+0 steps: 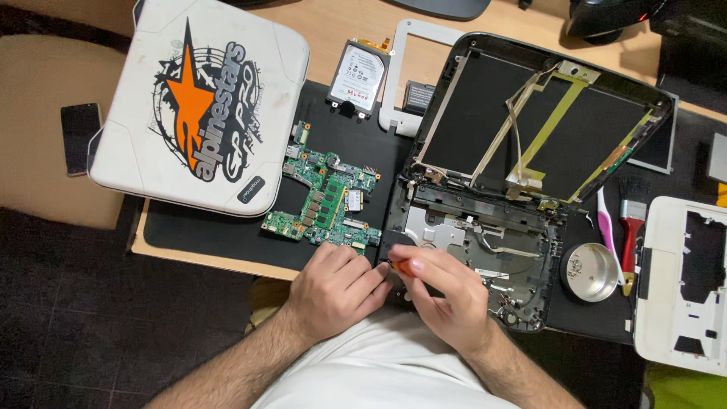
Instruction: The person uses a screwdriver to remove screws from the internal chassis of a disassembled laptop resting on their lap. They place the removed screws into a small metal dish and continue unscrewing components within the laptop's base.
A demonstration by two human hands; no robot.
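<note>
At lower centre, the right hand [447, 291] pinches an orange screwdriver [401, 266], tip hidden, the left hand [337, 288] curled alongside over the laptop shell [522, 303]; the metal dish [591, 271] holds small screws.

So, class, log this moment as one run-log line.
left hand: steadies black laptop base | right hand: grips orange-handled screwdriver at base's near-left corner | green circuit board: on mat, left of base

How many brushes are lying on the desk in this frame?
2. A pink-handled toothbrush and a red-handled flat paintbrush lie side by side, right of the round metal dish. None other shows.
</note>
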